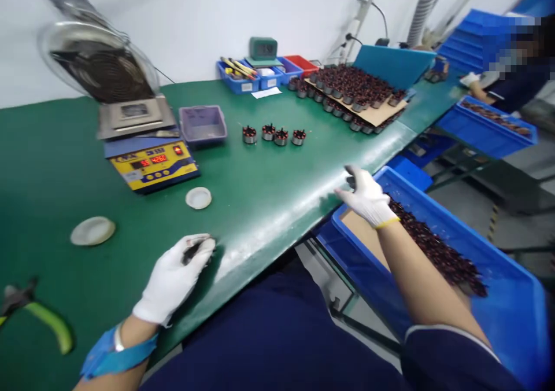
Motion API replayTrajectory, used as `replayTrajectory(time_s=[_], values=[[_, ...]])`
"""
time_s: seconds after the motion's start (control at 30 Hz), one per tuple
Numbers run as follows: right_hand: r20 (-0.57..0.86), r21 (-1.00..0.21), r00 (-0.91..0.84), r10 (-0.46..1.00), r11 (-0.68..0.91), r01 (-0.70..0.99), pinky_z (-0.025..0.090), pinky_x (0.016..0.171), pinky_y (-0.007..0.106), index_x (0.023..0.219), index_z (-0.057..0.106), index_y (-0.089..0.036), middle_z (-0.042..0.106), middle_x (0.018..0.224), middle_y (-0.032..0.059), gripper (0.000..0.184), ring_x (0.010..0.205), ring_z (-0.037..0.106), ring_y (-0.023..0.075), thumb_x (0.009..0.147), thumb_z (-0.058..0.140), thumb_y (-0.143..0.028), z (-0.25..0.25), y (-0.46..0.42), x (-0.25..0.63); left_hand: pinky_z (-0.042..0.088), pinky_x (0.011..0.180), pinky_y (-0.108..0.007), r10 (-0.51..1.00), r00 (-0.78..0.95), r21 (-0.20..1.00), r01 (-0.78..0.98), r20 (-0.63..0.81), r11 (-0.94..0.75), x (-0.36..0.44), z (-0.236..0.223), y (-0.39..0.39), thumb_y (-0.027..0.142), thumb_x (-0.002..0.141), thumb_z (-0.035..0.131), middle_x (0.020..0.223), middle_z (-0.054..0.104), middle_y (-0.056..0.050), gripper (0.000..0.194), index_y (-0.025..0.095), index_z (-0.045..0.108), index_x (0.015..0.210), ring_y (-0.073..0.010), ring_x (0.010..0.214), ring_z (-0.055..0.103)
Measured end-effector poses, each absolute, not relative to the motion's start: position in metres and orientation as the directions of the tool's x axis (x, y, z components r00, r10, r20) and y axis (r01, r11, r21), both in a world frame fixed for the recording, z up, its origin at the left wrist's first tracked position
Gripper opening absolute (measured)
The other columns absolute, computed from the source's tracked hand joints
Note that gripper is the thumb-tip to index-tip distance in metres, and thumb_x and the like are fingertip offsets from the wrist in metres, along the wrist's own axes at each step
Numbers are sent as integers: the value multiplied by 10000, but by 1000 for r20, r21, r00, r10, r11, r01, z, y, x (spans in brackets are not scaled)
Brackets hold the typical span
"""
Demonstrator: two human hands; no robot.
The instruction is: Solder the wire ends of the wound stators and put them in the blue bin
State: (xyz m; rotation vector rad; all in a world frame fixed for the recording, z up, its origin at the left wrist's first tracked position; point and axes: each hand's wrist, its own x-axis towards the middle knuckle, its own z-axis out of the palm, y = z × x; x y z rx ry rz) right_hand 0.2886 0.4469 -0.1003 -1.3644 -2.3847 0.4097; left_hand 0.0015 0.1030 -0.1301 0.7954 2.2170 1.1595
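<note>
My left hand (pixel 180 272), in a white glove, is low over the green bench near its front edge. Its fingers are curled together around a dark patch, and what they hold, if anything, I cannot make out. Over the bench's front edge, beside a blue tray (pixel 515 298) of dark parts (pixel 433 246), is my right hand (pixel 366 197), also gloved. Its thumb and fingers are apart; dark areas show at the fingertips, blurred. Several small round motor parts (pixel 281 136) with metal rims and dark red windings stand farther back on the bench.
On the left are a yellow-fronted heating unit (pixel 154 162), a purple bin (pixel 203 126), two shallow white dishes (pixel 198 198) (pixel 92 231) and green-handled cutters (pixel 50 321). Motor parts fill a cardboard sheet (pixel 381 113) at the back. A co-worker (pixel 515 73) is at far right.
</note>
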Motion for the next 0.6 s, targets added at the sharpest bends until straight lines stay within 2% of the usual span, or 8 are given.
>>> replayTrajectory(time_s=[0.07, 0.17, 0.27, 0.33, 0.43, 0.5, 0.57, 0.6], values=[[194, -369, -589, 785, 615, 697, 501, 1032, 442, 1493, 429, -253, 494, 1465, 105, 764, 1199, 602, 309, 806, 694, -459, -93, 467, 216, 550, 904, -357, 715, -685, 864, 268, -140, 426, 0, -136, 101, 652, 779, 638, 1054, 718, -111, 622, 130, 652, 1118, -250, 937, 681], [169, -147, -603, 779, 625, 766, 452, 1054, 505, 1502, 419, -264, 362, 1554, 137, 727, 1303, 503, 371, 845, 676, -439, -80, 497, 134, 547, 886, -342, 735, -668, 878, 277, -116, 391, 0, -140, 98, 655, 809, 616, 1053, 713, -112, 608, 127, 653, 1108, -246, 946, 676], [100, -77, -545, 832, 553, 830, 417, 1045, 573, 1401, 528, -123, 442, 1434, 250, 617, 1306, 470, 440, 850, 682, -355, -73, 515, 89, 536, 900, -337, 756, -647, 883, 292, -102, 369, 0, -140, 98, 637, 852, 585, 1068, 710, -111, 588, 120, 654, 1123, -237, 960, 673], [58, -76, -516, 854, 519, 851, 427, 1014, 593, 1329, 567, -53, 508, 1317, 280, 519, 1256, 509, 457, 901, 617, -342, -74, 517, 80, 522, 925, -329, 764, -640, 880, 311, -85, 359, -1, -139, 99, 610, 876, 576, 1087, 709, -110, 559, 117, 657, 1126, -229, 982, 669], [15, -77, -556, 831, 556, 828, 471, 962, 554, 1278, 597, -91, 524, 1270, 248, 466, 1153, 594, 417, 981, 487, -432, -82, 499, 93, 522, 893, -324, 781, -622, 863, 359, -62, 355, 1, -138, 99, 584, 896, 578, 1060, 713, -90, 508, 137, 666, 1123, -214, 930, 670], [-41, -82, -630, 775, 626, 775, 505, 913, 528, 1201, 637, -177, 546, 1245, 185, 448, 1081, 632, 383, 955, 514, -530, -89, 470, 112, 533, 818, -319, 782, -620, 867, 353, -66, 353, 5, -136, 99, 584, 910, 568, 1023, 708, -81, 488, 151, 667, 1113, -196, 836, 661], [-84, -122, -725, 684, 715, 689, 530, 885, 509, 1104, 654, -254, 566, 1234, 108, 369, 1051, 642, 344, 888, 610, -549, -95, 430, 133, 538, 724, -305, 763, -637, 911, 241, -112, 335, 11, -133, 100, 608, 917, 549, 1006, 696, -97, 522, 138, 639, 1126, -178, 759, 646], [-35, -220, -806, 590, 783, 582, 540, 884, 492, 1054, 652, -266, 578, 1221, 78, 285, 1031, 647, 314, 869, 649, -483, -97, 408, 142, 535, 671, -296, 750, -644, 938, 143, -155, 316, 15, -130, 102, 631, 914, 542, 1018, 689, -113, 562, 126, 609, 1150, -172, 730, 643]])
